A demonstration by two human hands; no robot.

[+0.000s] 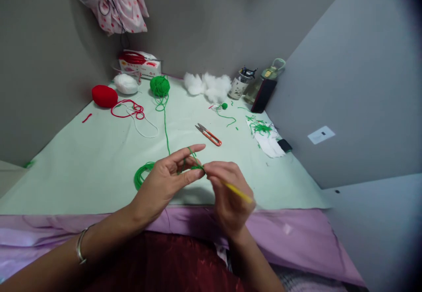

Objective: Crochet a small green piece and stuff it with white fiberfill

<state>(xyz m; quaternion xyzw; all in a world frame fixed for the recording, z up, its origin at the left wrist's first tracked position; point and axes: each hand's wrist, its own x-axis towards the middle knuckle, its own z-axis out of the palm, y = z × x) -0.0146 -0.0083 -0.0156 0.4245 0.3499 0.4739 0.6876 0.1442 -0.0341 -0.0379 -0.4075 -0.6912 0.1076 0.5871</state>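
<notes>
Between thumb and fingers, my left hand pinches a small piece of green crochet work. A strand of green yarn loops over its raised index finger. My right hand is closed round a crochet hook with a yellow handle; the hook's tip meets the work at the left fingertips and is hidden there. From the left hand the strand runs back to a green yarn ball. A loose coil of green yarn lies on the table beside my left wrist, partly covered by the hand.
Orange-handled thread snips lie beyond my hands. Red yarn, white yarn and a tissue box stand back left. White stuffing, a phone and green scraps on white paper are toward the right, beside the wall.
</notes>
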